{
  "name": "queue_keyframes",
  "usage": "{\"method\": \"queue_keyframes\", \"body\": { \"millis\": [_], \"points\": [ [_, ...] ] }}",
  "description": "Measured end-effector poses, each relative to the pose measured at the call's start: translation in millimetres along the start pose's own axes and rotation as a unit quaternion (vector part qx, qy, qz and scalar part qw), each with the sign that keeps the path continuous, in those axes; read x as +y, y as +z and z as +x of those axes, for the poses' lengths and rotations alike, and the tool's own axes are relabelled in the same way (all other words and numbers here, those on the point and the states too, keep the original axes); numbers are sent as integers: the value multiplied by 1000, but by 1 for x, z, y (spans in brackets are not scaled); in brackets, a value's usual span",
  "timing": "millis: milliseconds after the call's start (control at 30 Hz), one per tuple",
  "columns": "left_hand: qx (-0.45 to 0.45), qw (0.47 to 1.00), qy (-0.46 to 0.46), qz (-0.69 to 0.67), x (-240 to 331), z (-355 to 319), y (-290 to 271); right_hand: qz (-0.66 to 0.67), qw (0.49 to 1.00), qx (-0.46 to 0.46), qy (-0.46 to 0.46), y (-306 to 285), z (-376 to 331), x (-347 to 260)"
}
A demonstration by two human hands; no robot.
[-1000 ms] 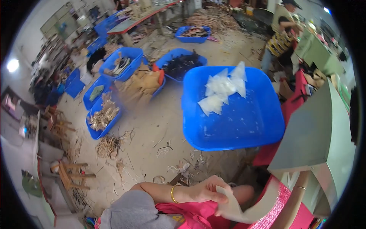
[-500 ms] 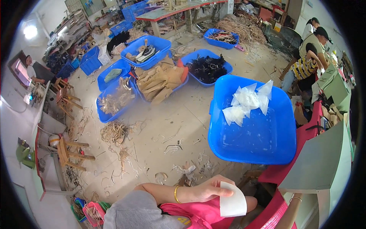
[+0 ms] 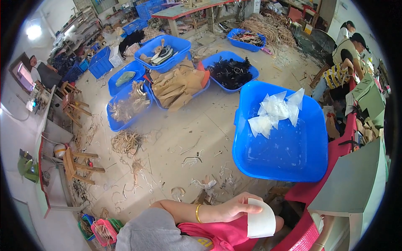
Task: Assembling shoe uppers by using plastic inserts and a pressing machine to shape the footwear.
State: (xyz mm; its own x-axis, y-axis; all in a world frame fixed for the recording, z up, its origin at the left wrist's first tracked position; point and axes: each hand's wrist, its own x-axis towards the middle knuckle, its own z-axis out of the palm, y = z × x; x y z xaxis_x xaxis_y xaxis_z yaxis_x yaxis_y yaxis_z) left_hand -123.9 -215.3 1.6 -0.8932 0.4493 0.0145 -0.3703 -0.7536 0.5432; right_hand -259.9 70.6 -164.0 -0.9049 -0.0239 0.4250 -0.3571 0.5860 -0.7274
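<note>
My left hand (image 3: 235, 208), with a gold bangle at its wrist, pinches a white sheet piece (image 3: 261, 219) with one curved edge between thumb and fingers, above my pink-clad lap. At the lower right, my right hand (image 3: 327, 229) reaches in beside a grey-green machine housing (image 3: 349, 184). The housing hides its fingers, so its grip cannot be made out. A bit of something white (image 3: 317, 219) shows next to that hand. Ahead of me to the right, a big blue basin (image 3: 274, 157) holds several white sheet pieces (image 3: 276, 109) heaped at its far side.
A pink-red bench edge (image 3: 335, 161) runs along my right. Farther off stand blue tubs with brown sheets (image 3: 178, 85), black pieces (image 3: 229, 73) and clear strips (image 3: 129, 104). Scraps and a wooden stool (image 3: 79, 165) are on the floor at left. People sit at far right and far left.
My right forearm has drawn back toward me, so its bracelet sits lower and more of the hand shows. The left hand still holds the white piece. The whole view has shifted slightly.
</note>
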Motion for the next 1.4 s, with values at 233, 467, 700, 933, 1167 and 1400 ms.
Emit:
{"method": "queue_keyframes", "body": {
  "millis": [233,467,700,933,1167,1400],
  "points": [
    [14,1000,-17,-9,-2,4,1,-20,998,-6,61,-57,-48,34],
    [27,999,-31,-9,3,3,-2,-33,994,-18,101,-102,-70,49],
    [-42,997,-61,12,21,-8,17,-2,996,-22,81,-82,-15,40],
    [-27,995,-35,93,41,-17,4,3,997,-17,70,-78,39,32],
    [-62,994,-27,85,51,-11,-6,-33,991,-30,126,-128,30,37],
    [-76,991,-30,103,43,-1,5,-61,977,-29,200,-186,-5,37]
  ]
}}
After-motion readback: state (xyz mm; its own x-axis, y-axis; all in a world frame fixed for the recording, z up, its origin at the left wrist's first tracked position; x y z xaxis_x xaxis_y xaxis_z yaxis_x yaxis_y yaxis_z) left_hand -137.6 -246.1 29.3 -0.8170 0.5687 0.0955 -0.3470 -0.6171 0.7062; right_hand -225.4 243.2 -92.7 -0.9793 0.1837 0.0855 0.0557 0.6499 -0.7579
